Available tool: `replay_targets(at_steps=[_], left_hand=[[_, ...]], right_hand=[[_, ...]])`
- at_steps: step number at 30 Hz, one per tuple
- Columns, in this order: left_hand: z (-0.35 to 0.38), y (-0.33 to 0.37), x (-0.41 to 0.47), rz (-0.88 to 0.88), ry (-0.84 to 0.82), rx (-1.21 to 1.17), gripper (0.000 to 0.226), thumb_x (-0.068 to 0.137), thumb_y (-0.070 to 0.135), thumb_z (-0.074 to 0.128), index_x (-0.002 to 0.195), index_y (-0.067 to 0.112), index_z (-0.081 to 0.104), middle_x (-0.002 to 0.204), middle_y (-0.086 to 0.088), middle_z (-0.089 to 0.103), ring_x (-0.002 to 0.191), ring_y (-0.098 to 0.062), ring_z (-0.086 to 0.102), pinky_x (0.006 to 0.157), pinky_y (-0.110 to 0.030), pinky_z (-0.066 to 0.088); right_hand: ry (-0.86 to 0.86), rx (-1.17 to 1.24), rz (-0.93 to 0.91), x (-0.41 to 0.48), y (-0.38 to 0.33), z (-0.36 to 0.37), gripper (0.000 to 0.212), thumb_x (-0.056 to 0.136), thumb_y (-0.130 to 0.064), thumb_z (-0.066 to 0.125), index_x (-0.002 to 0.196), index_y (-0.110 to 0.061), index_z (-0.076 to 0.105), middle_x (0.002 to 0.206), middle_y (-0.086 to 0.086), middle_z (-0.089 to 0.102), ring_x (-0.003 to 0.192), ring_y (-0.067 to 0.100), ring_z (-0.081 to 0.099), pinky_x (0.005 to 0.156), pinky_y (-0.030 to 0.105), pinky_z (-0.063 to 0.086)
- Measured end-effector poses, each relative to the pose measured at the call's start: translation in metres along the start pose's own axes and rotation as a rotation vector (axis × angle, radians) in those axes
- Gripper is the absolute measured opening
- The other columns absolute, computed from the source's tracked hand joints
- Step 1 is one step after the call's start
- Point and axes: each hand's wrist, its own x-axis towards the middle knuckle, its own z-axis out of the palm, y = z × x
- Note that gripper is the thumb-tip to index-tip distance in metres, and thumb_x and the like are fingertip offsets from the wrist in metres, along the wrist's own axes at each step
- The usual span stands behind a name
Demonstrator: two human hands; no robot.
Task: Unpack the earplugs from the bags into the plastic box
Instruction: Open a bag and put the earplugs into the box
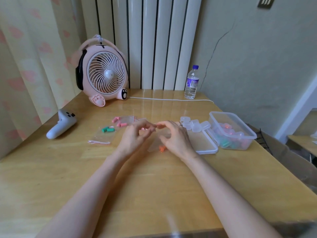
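Note:
At the table's middle my left hand (pixel 135 136) and my right hand (pixel 175 136) pinch the top edge of a small clear bag (pixel 157 141) between them. Orange earplugs (pixel 161 148) sit at the bag's bottom. To the left lie a clear bag with green earplugs (pixel 106 129) and another bag with pink earplugs (pixel 120 122). The clear plastic box (pixel 248 134) on the right holds pink and green earplugs in small cases. Its lid (pixel 204 143) lies beside it.
Several small clear cases (pixel 193 124) stand next to the box. A white controller (pixel 61 123) lies at the left. A pink fan (pixel 104 73) with a white cable and a water bottle (pixel 191 83) stand at the back by the radiator.

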Motion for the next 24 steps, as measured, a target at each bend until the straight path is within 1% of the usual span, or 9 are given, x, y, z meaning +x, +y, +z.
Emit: replay_targets(at_steps=[2,4,7,10,12,14,18,22,24], left_hand=[[0.001,0.014,-0.004,-0.016,-0.011,-0.139,0.018,0.092,0.023,0.058,0.088,0.007,0.065,0.083,0.001,0.069,0.079,-0.007,0.062,0.077,-0.023,0.046],[0.003,0.027,-0.005,-0.051,-0.015,-0.290,0.026,0.093,0.028,0.053,0.095,0.004,0.062,0.082,-0.003,0.070,0.080,-0.010,0.066,0.078,-0.024,0.050],[0.001,0.048,-0.001,-0.137,-0.036,-0.393,0.033,0.095,0.034,0.045,0.104,0.005,0.058,0.085,-0.007,0.072,0.078,-0.014,0.068,0.077,-0.023,0.050],[0.000,0.067,0.003,-0.132,-0.094,-0.362,0.039,0.097,0.039,0.037,0.100,0.008,0.060,0.087,-0.008,0.072,0.081,-0.020,0.067,0.075,-0.024,0.050],[0.002,0.081,0.000,-0.105,-0.148,-0.368,0.045,0.094,0.046,0.034,0.095,0.010,0.061,0.088,-0.009,0.073,0.081,-0.019,0.067,0.073,-0.020,0.050],[0.010,0.097,-0.008,-0.071,-0.216,-0.390,0.047,0.092,0.047,0.034,0.093,0.010,0.062,0.087,-0.009,0.073,0.080,-0.017,0.067,0.072,-0.019,0.050],[0.042,0.127,-0.029,-0.007,-0.333,-0.374,0.048,0.091,0.047,0.038,0.096,0.006,0.062,0.087,-0.005,0.073,0.082,-0.017,0.068,0.078,-0.026,0.051],[0.086,0.152,-0.048,0.043,-0.411,-0.352,0.033,0.095,0.035,0.049,0.094,0.004,0.060,0.087,-0.002,0.072,0.081,-0.015,0.068,0.084,-0.037,0.052],[0.107,0.165,-0.056,0.069,-0.444,-0.363,0.024,0.094,0.025,0.052,0.093,0.003,0.060,0.087,-0.004,0.072,0.079,-0.016,0.068,0.084,-0.037,0.053]], right_hand=[[0.112,0.051,0.026,-0.004,0.000,-0.008,0.015,0.079,-0.016,0.068,0.093,-0.022,0.069,0.090,-0.010,0.070,0.095,0.018,0.058,0.092,0.038,0.042],[0.185,0.100,0.056,-0.010,0.000,-0.019,0.001,0.080,-0.018,0.070,0.082,-0.018,0.070,0.080,-0.009,0.070,0.087,0.016,0.062,0.087,0.036,0.044],[0.200,0.297,0.133,-0.022,0.006,-0.041,0.011,0.080,-0.010,0.068,0.074,-0.019,0.068,0.072,-0.012,0.065,0.073,0.007,0.059,0.076,0.024,0.046],[0.209,0.374,0.163,-0.039,0.015,-0.067,0.029,0.081,0.001,0.062,0.072,-0.027,0.065,0.075,-0.009,0.066,0.071,0.007,0.056,0.073,0.025,0.047],[0.208,0.421,0.177,-0.055,0.019,-0.083,0.033,0.082,0.006,0.058,0.074,-0.025,0.065,0.075,-0.009,0.065,0.069,0.007,0.054,0.070,0.022,0.048],[0.232,0.473,0.204,-0.074,0.023,-0.098,0.030,0.082,0.010,0.058,0.075,-0.019,0.063,0.073,-0.009,0.063,0.069,0.008,0.056,0.068,0.021,0.050],[0.273,0.547,0.273,-0.119,0.034,-0.126,0.018,0.084,0.005,0.062,0.077,-0.012,0.062,0.073,0.006,0.065,0.069,0.015,0.060,0.066,0.023,0.052],[0.263,0.485,0.307,-0.174,0.047,-0.165,0.013,0.084,-0.004,0.066,0.077,-0.015,0.068,0.069,-0.012,0.064,0.067,0.001,0.055,0.065,0.012,0.045],[0.235,0.505,0.361,-0.203,0.056,-0.189,0.012,0.083,-0.004,0.067,0.079,-0.015,0.071,0.068,-0.011,0.064,0.064,0.002,0.052,0.059,0.012,0.042]])
